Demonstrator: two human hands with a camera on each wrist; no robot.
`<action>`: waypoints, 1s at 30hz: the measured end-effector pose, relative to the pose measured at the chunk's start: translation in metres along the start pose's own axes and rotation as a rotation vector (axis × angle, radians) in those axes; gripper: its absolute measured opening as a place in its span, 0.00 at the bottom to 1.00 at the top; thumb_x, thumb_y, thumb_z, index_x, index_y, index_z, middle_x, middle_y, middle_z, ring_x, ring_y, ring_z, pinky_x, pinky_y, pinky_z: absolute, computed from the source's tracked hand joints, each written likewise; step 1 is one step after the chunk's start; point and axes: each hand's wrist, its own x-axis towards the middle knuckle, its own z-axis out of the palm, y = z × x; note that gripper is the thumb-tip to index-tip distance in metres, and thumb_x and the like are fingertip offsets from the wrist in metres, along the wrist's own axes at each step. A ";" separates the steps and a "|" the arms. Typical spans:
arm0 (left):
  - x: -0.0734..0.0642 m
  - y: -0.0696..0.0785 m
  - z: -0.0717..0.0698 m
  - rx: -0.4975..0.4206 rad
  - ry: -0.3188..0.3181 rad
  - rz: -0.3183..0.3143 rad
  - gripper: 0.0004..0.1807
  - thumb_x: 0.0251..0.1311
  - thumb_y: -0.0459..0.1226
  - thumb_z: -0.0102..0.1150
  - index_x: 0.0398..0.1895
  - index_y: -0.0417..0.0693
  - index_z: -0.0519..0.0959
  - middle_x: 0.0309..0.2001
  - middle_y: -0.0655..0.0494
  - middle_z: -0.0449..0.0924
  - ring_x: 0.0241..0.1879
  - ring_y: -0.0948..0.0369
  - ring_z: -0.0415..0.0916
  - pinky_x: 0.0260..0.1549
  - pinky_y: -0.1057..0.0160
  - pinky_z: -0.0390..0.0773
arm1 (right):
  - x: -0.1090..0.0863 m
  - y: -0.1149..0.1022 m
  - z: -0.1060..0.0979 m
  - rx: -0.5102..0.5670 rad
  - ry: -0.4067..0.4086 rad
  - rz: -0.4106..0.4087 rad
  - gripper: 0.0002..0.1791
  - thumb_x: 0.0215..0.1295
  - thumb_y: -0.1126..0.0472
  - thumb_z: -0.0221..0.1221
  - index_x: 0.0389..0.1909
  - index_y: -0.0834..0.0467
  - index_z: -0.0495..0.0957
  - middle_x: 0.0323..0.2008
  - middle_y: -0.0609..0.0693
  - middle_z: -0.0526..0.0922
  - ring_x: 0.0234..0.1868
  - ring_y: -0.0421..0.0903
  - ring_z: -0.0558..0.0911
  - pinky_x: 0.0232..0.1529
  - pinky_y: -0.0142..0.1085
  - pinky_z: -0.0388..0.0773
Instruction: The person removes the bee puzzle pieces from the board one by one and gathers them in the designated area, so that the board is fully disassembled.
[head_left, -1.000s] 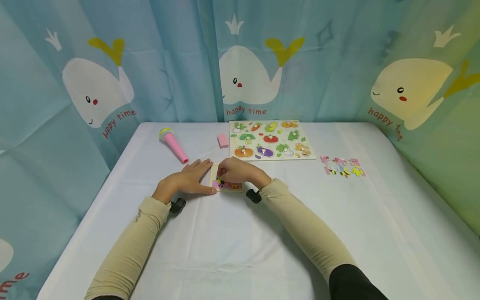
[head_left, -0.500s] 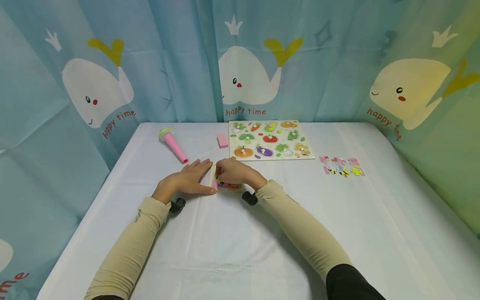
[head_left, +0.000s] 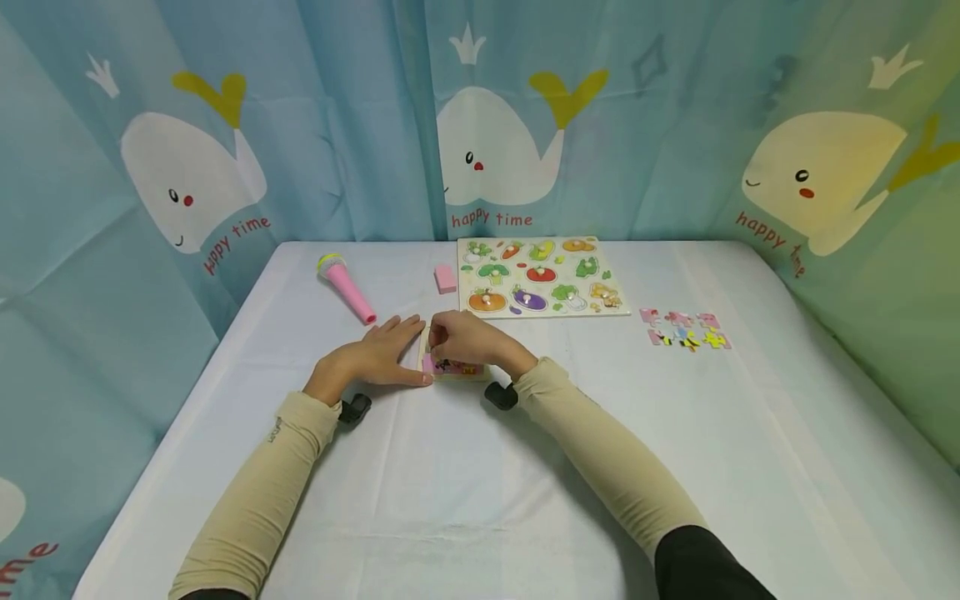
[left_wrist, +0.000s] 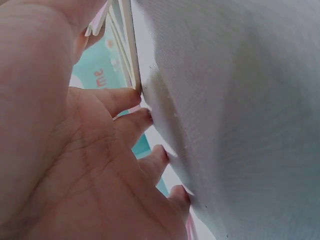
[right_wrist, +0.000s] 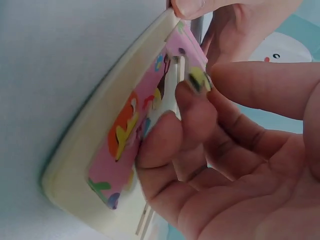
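Observation:
My left hand (head_left: 375,357) lies spread beside a small wooden jigsaw puzzle tray (right_wrist: 75,185). Its thumb rests on the near left corner, and in the left wrist view its index fingertip (left_wrist: 131,95) touches the tray's edge. Over the tray, my right hand (head_left: 476,340) pinches a pink jigsaw piece (right_wrist: 189,44) with yellow and black print between thumb and finger. That piece is tilted up at the tray's left end. Pink pieces with an orange and yellow picture (right_wrist: 127,127) lie along the tray's near side. My right hand hides much of the tray in the head view.
Several loose jigsaw pieces (head_left: 684,330) lie in two rows to the right. A vegetable knob puzzle board (head_left: 551,275) is at the back, with a pink block (head_left: 445,279) beside it. A pink toy microphone (head_left: 347,289) lies back left. Curtains surround the white table (head_left: 450,500).
My right hand has shifted slightly left over the tray, and the piece at the tray's left end now shows a tilted pink part. My left hand has stayed in place.

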 end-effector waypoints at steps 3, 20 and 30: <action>0.001 0.000 -0.001 0.001 0.001 0.000 0.58 0.69 0.59 0.65 0.87 0.37 0.47 0.87 0.40 0.41 0.84 0.39 0.33 0.79 0.34 0.37 | 0.000 0.000 -0.001 0.025 0.007 0.000 0.04 0.70 0.69 0.64 0.41 0.61 0.79 0.35 0.51 0.82 0.33 0.43 0.76 0.37 0.34 0.74; 0.003 -0.002 0.002 0.010 -0.010 -0.008 0.59 0.68 0.61 0.65 0.88 0.39 0.46 0.87 0.42 0.39 0.85 0.39 0.31 0.79 0.34 0.36 | -0.012 0.001 -0.006 0.148 0.091 -0.035 0.03 0.71 0.71 0.62 0.43 0.64 0.81 0.36 0.52 0.84 0.35 0.44 0.79 0.37 0.33 0.77; 0.003 -0.003 0.003 0.008 -0.002 -0.010 0.59 0.68 0.62 0.65 0.87 0.38 0.47 0.87 0.40 0.40 0.84 0.38 0.32 0.79 0.34 0.37 | -0.025 0.008 -0.016 0.167 0.141 -0.042 0.03 0.73 0.69 0.64 0.44 0.64 0.82 0.38 0.52 0.86 0.40 0.45 0.83 0.42 0.35 0.81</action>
